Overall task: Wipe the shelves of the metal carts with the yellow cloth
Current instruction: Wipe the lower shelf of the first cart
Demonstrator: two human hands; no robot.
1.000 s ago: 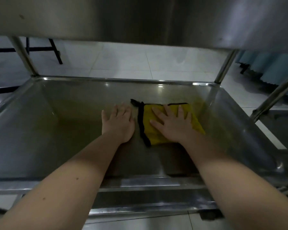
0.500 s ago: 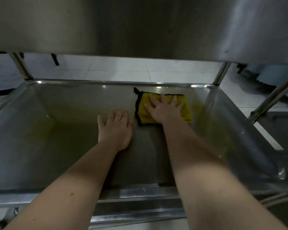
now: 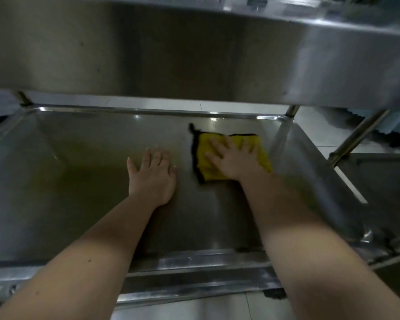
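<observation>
Overhead, upper shelf (image 3: 171, 54), cloth (image 3: 206, 168) under right hand (image 3: 236, 159)

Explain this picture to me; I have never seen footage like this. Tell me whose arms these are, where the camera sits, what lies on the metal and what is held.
No machine here: both arms belong to one person, and the single camera sits on their head, looking forward and down. They reach into a steel cart's lower shelf, a tray with raised rims, under the upper shelf. The right hand presses flat on a yellow cloth with black edging, toward the far right corner. The left hand lies flat on bare metal beside it, not touching the cloth. Neither hand grips anything.
</observation>
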